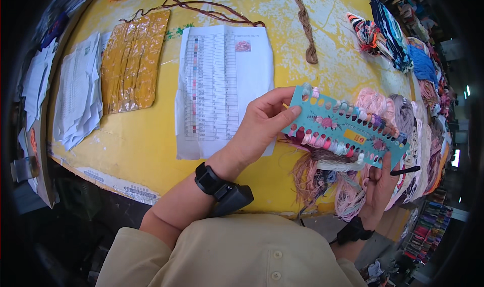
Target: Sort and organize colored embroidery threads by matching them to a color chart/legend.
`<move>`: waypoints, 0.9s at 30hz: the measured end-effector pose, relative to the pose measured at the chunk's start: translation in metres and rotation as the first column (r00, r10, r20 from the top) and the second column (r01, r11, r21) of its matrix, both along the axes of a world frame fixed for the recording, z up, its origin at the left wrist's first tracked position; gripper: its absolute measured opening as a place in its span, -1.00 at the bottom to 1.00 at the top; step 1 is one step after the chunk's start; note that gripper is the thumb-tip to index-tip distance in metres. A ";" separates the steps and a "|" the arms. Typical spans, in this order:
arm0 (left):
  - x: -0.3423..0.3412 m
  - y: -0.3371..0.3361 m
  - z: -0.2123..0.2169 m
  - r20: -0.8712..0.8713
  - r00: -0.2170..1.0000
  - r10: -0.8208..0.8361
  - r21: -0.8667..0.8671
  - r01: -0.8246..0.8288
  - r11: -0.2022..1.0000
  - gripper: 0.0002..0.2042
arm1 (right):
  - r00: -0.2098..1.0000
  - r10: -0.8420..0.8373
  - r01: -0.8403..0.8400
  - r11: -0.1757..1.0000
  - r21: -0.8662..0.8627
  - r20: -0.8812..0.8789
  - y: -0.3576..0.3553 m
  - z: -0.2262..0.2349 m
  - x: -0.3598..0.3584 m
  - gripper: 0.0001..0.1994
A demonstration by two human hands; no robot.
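A teal cardboard floss card [327,110] with flower prints and holes along both long edges is held up over the table's right side. Small threads in pink, white, grey and purple are looped through many of its holes. My left hand [262,123] pinches the card's left end between thumb and fingers. At its lower right end my right hand [379,186] grips it, one finger lying on the front. A black pen [406,170] juts out beside that hand; how it is held is hidden. Behind the card lie thread skeins [375,103] in pink, grey and white.
A printed chart sheet [222,85] lies on the yellow table [166,161]. Left of it are a tape-covered brown board [136,62] and stacked papers [78,93]. A brown twisted skein [303,24] and multicoloured bundles [383,37] lie at the far side.
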State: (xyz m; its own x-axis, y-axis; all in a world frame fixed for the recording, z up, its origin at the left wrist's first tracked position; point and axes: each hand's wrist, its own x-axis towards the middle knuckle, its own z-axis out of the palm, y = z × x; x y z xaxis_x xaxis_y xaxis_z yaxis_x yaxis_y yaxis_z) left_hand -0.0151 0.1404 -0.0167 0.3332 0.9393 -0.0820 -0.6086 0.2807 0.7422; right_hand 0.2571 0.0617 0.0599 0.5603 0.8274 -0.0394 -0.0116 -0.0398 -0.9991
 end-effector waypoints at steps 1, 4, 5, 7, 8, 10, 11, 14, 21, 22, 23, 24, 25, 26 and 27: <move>-0.001 0.000 0.003 0.040 0.999 -0.022 0.007 0.021 1.000 -0.68 | 1.000 0.004 -0.004 1.000 -0.001 -0.004 0.001 -0.001 0.000 -0.79; -0.002 0.000 0.004 0.110 0.993 -0.036 0.021 0.034 0.999 -0.60 | 1.000 0.021 -0.021 1.000 -0.006 -0.017 0.000 -0.003 0.002 -0.79; -0.002 -0.001 0.003 0.138 0.990 -0.030 0.027 0.026 0.999 -0.56 | 1.000 0.016 -0.016 1.000 -0.023 -0.019 -0.001 -0.003 0.004 -0.79; 0.003 0.000 0.001 0.138 0.990 -0.007 0.018 0.004 1.000 -0.53 | 1.000 0.013 -0.013 0.999 -0.040 -0.021 -0.001 -0.002 0.004 -0.79; 0.003 0.000 0.000 0.136 0.991 0.015 0.009 -0.016 1.000 -0.49 | 1.000 0.005 -0.006 0.999 -0.036 -0.013 -0.001 -0.002 0.003 -0.79; 0.000 0.000 0.001 0.129 0.992 -0.012 0.014 0.010 1.000 -0.47 | 1.000 0.000 0.000 0.999 -0.034 -0.006 0.000 -0.002 0.000 -0.79; -0.002 0.000 0.000 0.121 0.992 -0.039 0.019 0.037 0.999 -0.45 | 1.000 -0.017 0.017 0.999 -0.036 0.001 0.001 -0.001 -0.003 -0.80; -0.002 0.000 -0.008 0.125 0.992 -0.019 0.022 0.016 1.000 -0.42 | 1.000 -0.011 0.012 0.999 -0.049 0.020 0.002 -0.004 -0.004 -0.81; -0.001 -0.001 -0.010 0.014 1.000 0.016 0.054 -0.017 0.998 -0.37 | 0.976 -0.199 0.214 0.954 -0.211 0.089 -0.003 -0.007 0.008 -0.77; 0.000 -0.001 -0.004 0.047 0.999 -0.016 0.044 0.014 0.999 -0.37 | 0.978 -0.150 0.169 0.978 -0.126 0.148 -0.002 0.000 -0.007 -0.74; -0.001 -0.001 -0.001 0.082 0.995 -0.050 0.036 0.048 0.998 -0.37 | 0.979 -0.140 0.157 0.982 -0.108 0.151 0.000 0.001 -0.011 -0.75; -0.001 -0.001 -0.003 0.074 0.996 -0.045 0.030 0.042 0.999 -0.37 | 0.978 -0.132 0.147 0.985 -0.089 0.161 0.001 0.001 -0.013 -0.75; 0.000 -0.001 -0.005 0.088 0.995 -0.038 0.035 0.035 0.999 -0.37 | 0.980 -0.129 0.145 0.985 -0.095 0.155 0.002 0.000 -0.012 -0.75; -0.001 -0.001 -0.006 0.104 0.994 -0.035 0.040 0.031 0.999 -0.37 | 0.983 -0.102 0.120 0.986 -0.114 0.152 0.002 0.000 -0.006 -0.75; -0.004 -0.002 -0.007 0.090 0.996 -0.026 0.033 0.023 0.999 -0.37 | 0.988 -0.067 0.086 0.987 -0.136 0.139 0.003 -0.006 0.001 -0.74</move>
State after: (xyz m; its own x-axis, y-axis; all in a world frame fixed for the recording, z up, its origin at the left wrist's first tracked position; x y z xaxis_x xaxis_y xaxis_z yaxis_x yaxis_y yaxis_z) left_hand -0.0188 0.1387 -0.0239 0.3609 0.9324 -0.0205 -0.6668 0.2733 0.6933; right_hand 0.2582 0.0647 0.0543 0.6299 0.7732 -0.0735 0.1134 -0.1851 -0.9761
